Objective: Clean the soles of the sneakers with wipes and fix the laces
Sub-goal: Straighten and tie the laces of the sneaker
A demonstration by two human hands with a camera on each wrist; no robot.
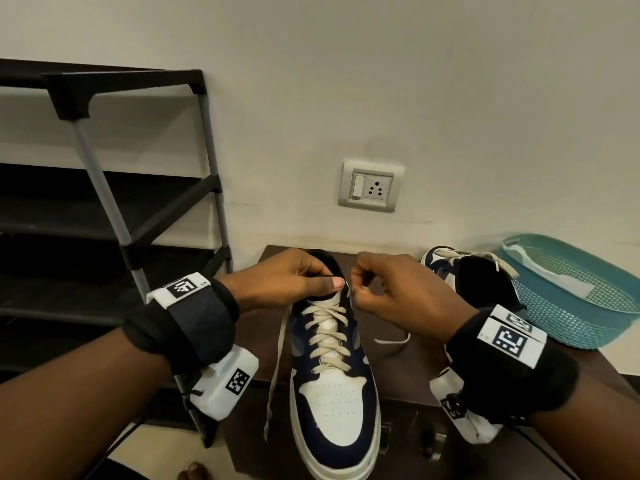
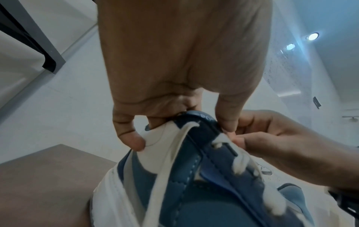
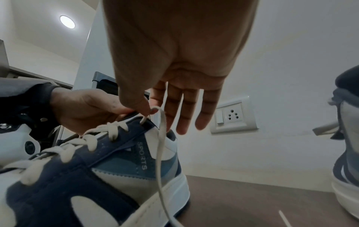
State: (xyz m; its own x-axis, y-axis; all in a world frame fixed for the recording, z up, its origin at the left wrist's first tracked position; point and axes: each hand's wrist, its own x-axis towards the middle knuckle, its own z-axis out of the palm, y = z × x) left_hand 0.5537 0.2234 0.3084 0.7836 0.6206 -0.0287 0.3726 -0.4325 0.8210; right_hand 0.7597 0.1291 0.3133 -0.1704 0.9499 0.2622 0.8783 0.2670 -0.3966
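Dark brown, the table (image 1: 398,327) before us carries a navy-and-white sneaker (image 1: 334,393), toe toward us. Our left hand (image 1: 287,280) grips its collar while our right hand (image 1: 391,289) pinches the lace (image 3: 161,138) at the top eyelet. Beyond stand the second sneaker (image 1: 467,271) and a teal basket (image 1: 571,306).

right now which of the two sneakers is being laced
The near sneaker, toe toward the camera: left hand holds its collar, right hand pinches its lace. The other sneaker sits untouched by the basket.

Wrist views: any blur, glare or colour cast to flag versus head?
Left wrist: bluish cast, ceiling lights flare, sneaker smeared near the lens. Right wrist: lace sharp, toe blurred, one lamp blown out. Head: warm, evenly lit, shoe rack bowed by the lens.
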